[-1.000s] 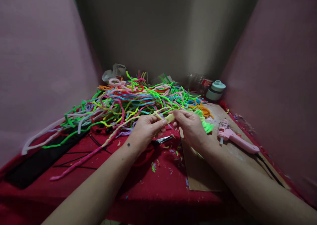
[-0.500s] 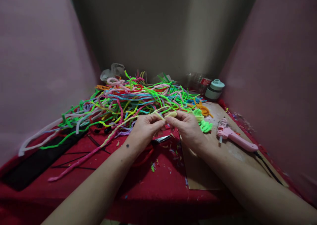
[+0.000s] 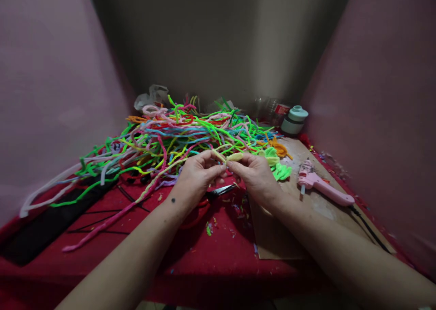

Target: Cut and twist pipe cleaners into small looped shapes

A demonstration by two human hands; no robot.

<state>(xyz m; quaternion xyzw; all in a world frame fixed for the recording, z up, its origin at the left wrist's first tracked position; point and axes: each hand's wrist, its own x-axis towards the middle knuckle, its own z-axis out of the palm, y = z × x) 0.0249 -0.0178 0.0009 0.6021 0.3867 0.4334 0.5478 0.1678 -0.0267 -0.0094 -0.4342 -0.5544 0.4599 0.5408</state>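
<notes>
Between both hands I hold a pale yellow pipe cleaner, its end bent into a small leaf-like loop. My left hand pinches it from the left, where a long strand running from yellow to pink trails past the wrist over the cloth. My right hand pinches the base of the loop with thumb and forefinger. The fingertips of the two hands nearly meet. Below them lie scissors with red handles, partly hidden by my left wrist. Bright green and yellow bent pipe-cleaner shapes lie just beyond my right hand.
A big tangle of coloured pipe cleaners fills the back of the red-covered table. At right, a pink glue gun with a black cord rests on a brown board. Behind stand a pale green-capped container and a clear bottle.
Both hands stay at nearly the same spot, with the yellow loop turned slightly between the fingertips. The view has shifted a little; more of the scissors shows.
</notes>
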